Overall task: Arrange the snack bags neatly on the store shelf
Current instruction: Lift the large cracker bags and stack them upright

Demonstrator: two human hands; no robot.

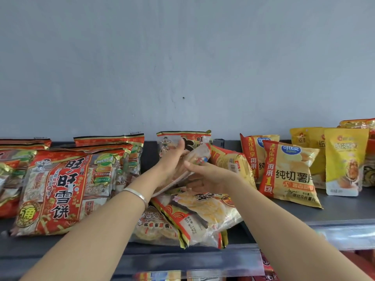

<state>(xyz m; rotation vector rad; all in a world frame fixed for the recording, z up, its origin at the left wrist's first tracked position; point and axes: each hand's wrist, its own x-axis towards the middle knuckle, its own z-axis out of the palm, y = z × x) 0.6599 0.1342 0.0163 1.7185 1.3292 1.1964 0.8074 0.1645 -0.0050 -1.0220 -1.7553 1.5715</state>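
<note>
On the grey shelf (334, 209) both my hands meet over a loose heap of rice-cracker bags in the middle. My left hand (172, 161), with a silver bangle on the wrist, and my right hand (205, 175) together grip a tilted clear rice-cracker bag (197, 156). Behind it another red-and-gold cracker bag (194, 138) stands upright. Below my hands two more cracker bags (200, 216) lie flat, overhanging the shelf's front. A row of large red snow-cracker bags (60, 189) stands at the left. Yellow potato-chip bags (288, 171) lean at the right.
Yellow snack pouches (345, 161) stand at the far right, with darker packs behind them. A plain grey wall rises behind the shelf. A clear price strip (223, 262) runs along the shelf's front edge, and goods on a lower shelf (267, 270) show beneath.
</note>
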